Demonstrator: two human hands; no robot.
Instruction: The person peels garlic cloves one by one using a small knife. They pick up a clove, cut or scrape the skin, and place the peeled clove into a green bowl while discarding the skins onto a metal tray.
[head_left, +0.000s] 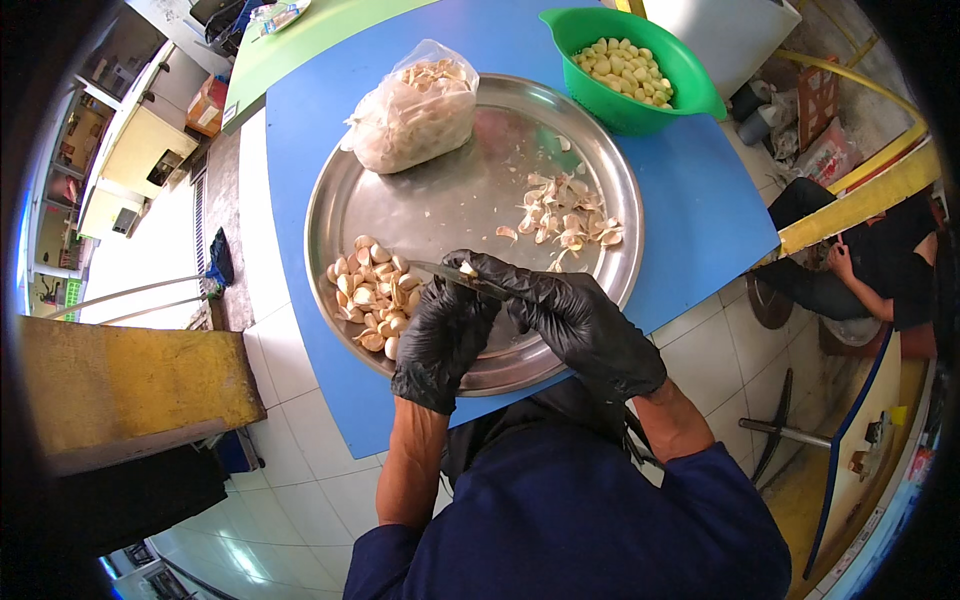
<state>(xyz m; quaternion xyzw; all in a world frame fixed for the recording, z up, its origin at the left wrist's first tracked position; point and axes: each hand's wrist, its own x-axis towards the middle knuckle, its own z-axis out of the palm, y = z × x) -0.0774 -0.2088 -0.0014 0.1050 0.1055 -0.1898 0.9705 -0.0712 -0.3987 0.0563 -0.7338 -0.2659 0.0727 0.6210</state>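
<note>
Both my hands wear black gloves and meet over the near part of a round metal tray (442, 217). My right hand (585, 322) grips a small knife (433, 269), its blade pointing left across my left fingers. A pale bit of garlic (468, 268) shows at the fingertips of my left hand (446, 337); the rest of the clove is hidden. Left of that hand lies a pile of unpeeled garlic cloves (375, 289). Loose garlic skins (566, 214) are scattered on the tray's right side.
On the tray's far side sits a clear plastic bag (416, 124) filled with garlic skins. Peeled cloves (622, 71) fill part of a green colander (630, 116) at the back right of the blue table (690, 195). A seated person (862, 270) is at the right, beyond a yellow rail (862, 195).
</note>
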